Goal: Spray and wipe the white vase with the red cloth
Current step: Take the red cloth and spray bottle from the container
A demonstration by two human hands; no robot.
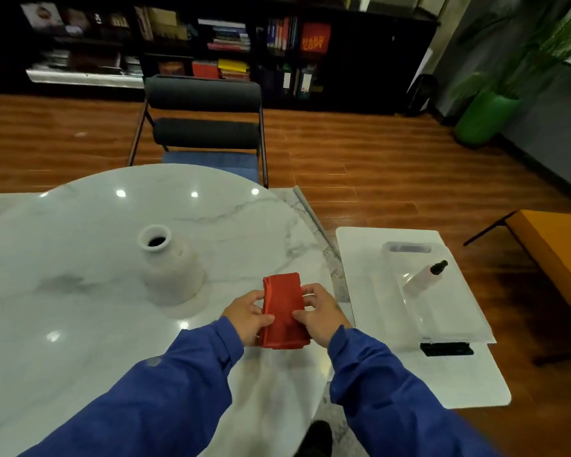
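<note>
A white vase stands upright on the round marble table, its dark mouth facing up. To its right a folded red cloth lies near the table's right edge. My left hand grips the cloth's left side and my right hand grips its right side, thumbs on top. A clear spray bottle with a black nozzle lies tilted in a clear plastic tray on the low white side table to the right, out of both hands.
A black-backed chair with a blue seat stands behind the table. A black object lies at the tray's near end. An orange bench is at right, a green plant pot further back, bookshelves along the wall.
</note>
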